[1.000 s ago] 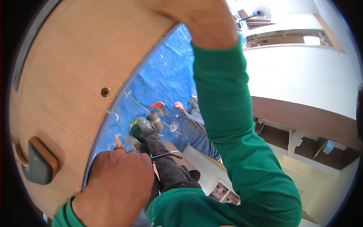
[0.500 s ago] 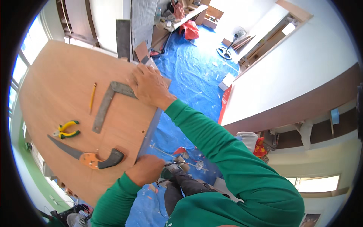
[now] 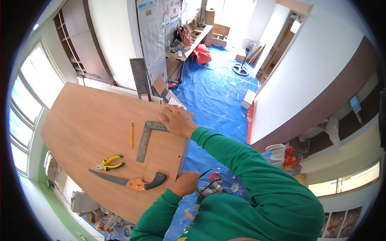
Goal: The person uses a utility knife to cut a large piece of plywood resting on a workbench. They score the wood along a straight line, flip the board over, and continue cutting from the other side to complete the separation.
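Note:
A wide plywood board [image 3: 96, 116] lies in front of me. My right hand [image 3: 179, 120] rests at its far right edge, fingers stretched out and lying over the end of a metal try square's [image 3: 143, 144] short arm. The square's long arm runs toward me. By the near right edge, my left hand [image 3: 185, 183] is closed; thin dark lines show beside it, but what it holds is hidden. Nearest to it lies a handsaw [image 3: 136, 184] with an orange and black handle. Beyond the saw are yellow-and-green pliers [image 3: 110, 164] and a yellow pencil [image 3: 132, 135].
Blue sheeting [image 3: 217, 80] covers the floor. A standing fan [image 3: 241, 69], a white box [image 3: 248, 99] and a cluttered worktop [image 3: 197, 42] stand farther off. To the right runs a white panel [image 3: 305, 76]; windows [image 3: 30, 104] are at the left.
The view has shifted, so the board and its tools appear lower and farther right. Both hands keep about the same places on the board, and the tools lie as before.

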A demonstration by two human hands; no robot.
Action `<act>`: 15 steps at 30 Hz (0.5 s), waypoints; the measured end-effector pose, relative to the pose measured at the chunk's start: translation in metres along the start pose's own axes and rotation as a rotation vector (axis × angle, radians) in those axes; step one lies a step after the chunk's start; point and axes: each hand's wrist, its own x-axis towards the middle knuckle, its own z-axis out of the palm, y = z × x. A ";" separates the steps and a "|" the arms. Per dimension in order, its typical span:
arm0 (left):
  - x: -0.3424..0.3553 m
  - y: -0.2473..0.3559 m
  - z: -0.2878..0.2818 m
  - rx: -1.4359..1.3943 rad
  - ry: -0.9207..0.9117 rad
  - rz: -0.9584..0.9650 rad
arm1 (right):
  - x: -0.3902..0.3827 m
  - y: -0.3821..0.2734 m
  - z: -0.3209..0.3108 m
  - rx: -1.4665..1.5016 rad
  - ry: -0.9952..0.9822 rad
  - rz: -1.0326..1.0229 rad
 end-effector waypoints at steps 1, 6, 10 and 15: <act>-0.002 0.000 0.000 -0.004 0.011 -0.003 | -0.001 -0.001 0.002 -0.027 0.018 -0.009; 0.000 0.005 -0.005 -0.059 0.041 -0.052 | 0.001 -0.006 -0.007 0.003 -0.052 0.034; 0.005 0.002 0.001 -0.115 0.189 0.042 | 0.001 0.000 -0.004 -0.020 -0.007 0.007; 0.002 0.000 0.003 -0.102 0.186 0.081 | 0.000 -0.007 -0.009 -0.019 -0.005 -0.007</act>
